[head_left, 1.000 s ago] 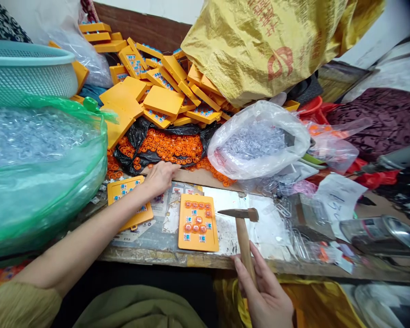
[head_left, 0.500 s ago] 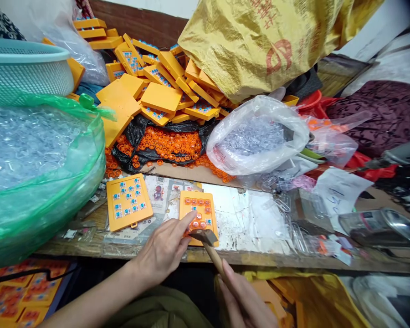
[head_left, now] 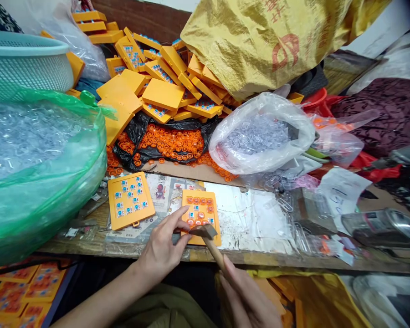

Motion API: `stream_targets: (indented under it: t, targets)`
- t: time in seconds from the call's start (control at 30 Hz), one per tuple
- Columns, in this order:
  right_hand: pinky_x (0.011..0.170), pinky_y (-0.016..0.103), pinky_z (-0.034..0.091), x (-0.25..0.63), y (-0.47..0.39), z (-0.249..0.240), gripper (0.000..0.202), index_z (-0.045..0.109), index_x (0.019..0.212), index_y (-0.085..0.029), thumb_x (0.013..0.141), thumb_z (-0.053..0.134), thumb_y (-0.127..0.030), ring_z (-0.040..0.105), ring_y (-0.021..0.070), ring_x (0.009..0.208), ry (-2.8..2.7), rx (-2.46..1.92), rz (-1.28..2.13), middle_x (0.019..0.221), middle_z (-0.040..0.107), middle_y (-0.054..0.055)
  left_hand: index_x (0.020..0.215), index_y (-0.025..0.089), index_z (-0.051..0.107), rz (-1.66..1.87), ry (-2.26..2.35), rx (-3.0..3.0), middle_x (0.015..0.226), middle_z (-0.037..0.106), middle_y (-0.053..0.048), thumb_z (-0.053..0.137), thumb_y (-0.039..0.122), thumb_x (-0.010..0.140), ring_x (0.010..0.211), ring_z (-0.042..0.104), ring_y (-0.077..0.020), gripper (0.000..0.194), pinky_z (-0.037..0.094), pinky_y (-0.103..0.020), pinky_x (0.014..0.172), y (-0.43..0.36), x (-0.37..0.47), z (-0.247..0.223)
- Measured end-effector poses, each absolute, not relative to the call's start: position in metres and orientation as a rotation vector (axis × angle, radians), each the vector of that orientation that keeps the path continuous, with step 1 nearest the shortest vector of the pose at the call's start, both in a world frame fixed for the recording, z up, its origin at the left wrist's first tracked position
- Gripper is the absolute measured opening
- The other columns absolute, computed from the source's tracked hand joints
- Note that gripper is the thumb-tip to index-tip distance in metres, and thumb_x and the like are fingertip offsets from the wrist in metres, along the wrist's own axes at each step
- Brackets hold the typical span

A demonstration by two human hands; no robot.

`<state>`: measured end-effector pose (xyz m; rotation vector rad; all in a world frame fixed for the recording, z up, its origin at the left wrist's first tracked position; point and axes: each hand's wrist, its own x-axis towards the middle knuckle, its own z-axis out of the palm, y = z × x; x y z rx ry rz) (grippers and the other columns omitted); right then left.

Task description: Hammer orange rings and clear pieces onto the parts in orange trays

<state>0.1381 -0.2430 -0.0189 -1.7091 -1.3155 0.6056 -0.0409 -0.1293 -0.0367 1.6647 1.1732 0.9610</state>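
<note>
My right hand point(head_left: 248, 296) is wrapped round the wooden handle of a hammer point(head_left: 214, 248). The hammer's metal head lies over the lower part of an orange square board point(head_left: 201, 193), hiding some of it. This board carries blue-centred switches, several of them topped with round clear-orange caps point(head_left: 201, 215). At the board's left edge is my left hand point(head_left: 164, 241), its fingers apart and the index finger stretched toward the switches. Left of it lies a second orange board point(head_left: 150, 207) with bare blue switches and no caps.
Behind the boards, a black bag point(head_left: 131, 130) spills orange caps. A white bag point(head_left: 222, 159) of clear pieces stands to its right, a green bag point(head_left: 89, 177) of clear pieces at left. Orange boards point(head_left: 164, 94) are heaped at the back under a yellow sack point(head_left: 239, 54).
My left index finger has drawn back left from the board's middle, uncovering switches there. The hammer head has lifted or shifted slightly to the side. The view has moved a little.
</note>
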Motion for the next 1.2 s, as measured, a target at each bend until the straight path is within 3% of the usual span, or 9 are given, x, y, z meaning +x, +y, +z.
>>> stream_targets:
  t: [0.2, 0.3, 0.43, 0.57, 0.7, 0.83, 1.03, 1.1, 1.2]
  targets:
    - [0.064, 0.032, 0.058, 0.177, -0.19, -0.026, 0.058, 0.062, 0.125, -0.018, 0.074, 0.064, -0.047, 0.069, 0.0234, 0.076, -1.037, -1.968, 0.734, 0.1, 0.073, 0.008, 0.117, 0.022, 0.056, 0.956, 1.261, 1.246, 0.097, 0.068, -0.006, 0.072, 0.022, 0.066, 0.092, 0.064, -0.0192, 0.053, 0.053, -0.034, 0.086, -0.123, -0.036, -0.028]
    - [0.08, 0.041, 0.054, 0.18, -0.158, -0.032, 0.06, 0.058, 0.127, -0.013, 0.077, 0.055, -0.046, 0.065, 0.0262, 0.089, -1.206, -1.966, 0.684, 0.104, 0.069, 0.011, 0.111, 0.019, 0.057, 0.929, 1.243, 0.914, 0.119, 0.061, -0.011, 0.076, 0.023, 0.063, 0.113, 0.057, -0.0229, 0.052, 0.05, -0.036, 0.095, -0.113, -0.032, -0.012]
    - [0.09, 0.049, 0.046, 0.163, -0.142, -0.034, 0.045, 0.061, 0.123, -0.019, 0.08, 0.05, -0.029, 0.057, 0.029, 0.097, -1.461, -1.976, 0.469, 0.106, 0.061, 0.013, 0.118, 0.015, 0.054, 0.827, 1.229, 0.648, 0.134, 0.052, -0.015, 0.073, 0.017, 0.069, 0.114, 0.058, -0.0226, 0.053, 0.046, -0.036, 0.1, -0.098, -0.029, 0.006]
    - [0.085, 0.044, 0.049, 0.158, -0.141, -0.034, 0.04, 0.063, 0.119, -0.021, 0.084, 0.043, -0.023, 0.056, 0.0265, 0.093, -1.656, -1.966, 0.39, 0.103, 0.059, 0.012, 0.12, 0.012, 0.054, 0.812, 1.229, 0.593, 0.131, 0.055, -0.018, 0.073, 0.017, 0.072, 0.115, 0.058, -0.0229, 0.052, 0.044, -0.037, 0.103, -0.089, -0.026, 0.008]
    - [0.071, 0.031, 0.052, 0.194, -0.136, -0.033, 0.04, 0.066, 0.113, -0.019, 0.084, 0.046, -0.038, 0.061, 0.0187, 0.078, -1.693, -1.998, 0.398, 0.098, 0.065, 0.007, 0.12, 0.01, 0.056, 0.833, 1.276, 0.643, 0.126, 0.06, -0.018, 0.075, 0.015, 0.07, 0.111, 0.06, -0.0224, 0.054, 0.049, -0.034, 0.098, -0.088, -0.021, 0.003]
    - [0.077, 0.046, 0.045, 0.244, -0.124, -0.023, 0.043, 0.064, 0.116, -0.014, 0.083, 0.045, -0.034, 0.057, 0.0275, 0.084, -1.486, -2.244, 0.091, 0.098, 0.064, 0.015, 0.126, 0.012, 0.052, 0.823, 1.281, 0.654, 0.127, 0.06, -0.016, 0.07, 0.011, 0.074, 0.103, 0.064, -0.0205, 0.055, 0.054, -0.034, 0.09, -0.094, -0.017, 0.002]
    - [0.086, 0.056, 0.033, 0.267, -0.106, -0.008, 0.039, 0.07, 0.104, -0.011, 0.073, 0.047, -0.013, 0.054, 0.0361, 0.093, -1.403, -2.325, 0.005, 0.073, 0.06, 0.016, 0.121, 0.016, 0.058, 0.845, 1.176, 0.665, 0.129, 0.059, -0.015, 0.072, 0.012, 0.07, 0.116, 0.058, -0.0224, 0.053, 0.047, -0.034, 0.1, -0.097, -0.025, 0.005]
    - [0.089, 0.055, 0.035, 0.253, -0.106, -0.003, 0.04, 0.067, 0.11, -0.01, 0.075, 0.047, -0.015, 0.054, 0.034, 0.094, -1.386, -2.254, 0.063, 0.079, 0.061, 0.015, 0.114, 0.018, 0.063, 0.838, 1.097, 0.699, 0.123, 0.064, -0.013, 0.074, 0.016, 0.069, 0.116, 0.059, -0.0241, 0.046, 0.047, -0.036, 0.1, -0.096, -0.028, 0.006]
    - [0.083, 0.041, 0.047, 0.21, -0.113, -0.001, 0.043, 0.058, 0.122, -0.016, 0.082, 0.048, -0.028, 0.059, 0.0229, 0.085, -1.297, -2.06, 0.276, 0.086, 0.06, 0.007, 0.107, 0.018, 0.066, 0.823, 1.048, 0.712, 0.113, 0.068, -0.014, 0.073, 0.02, 0.068, 0.112, 0.061, -0.0262, 0.039, 0.047, -0.04, 0.099, -0.094, -0.027, 0.009]
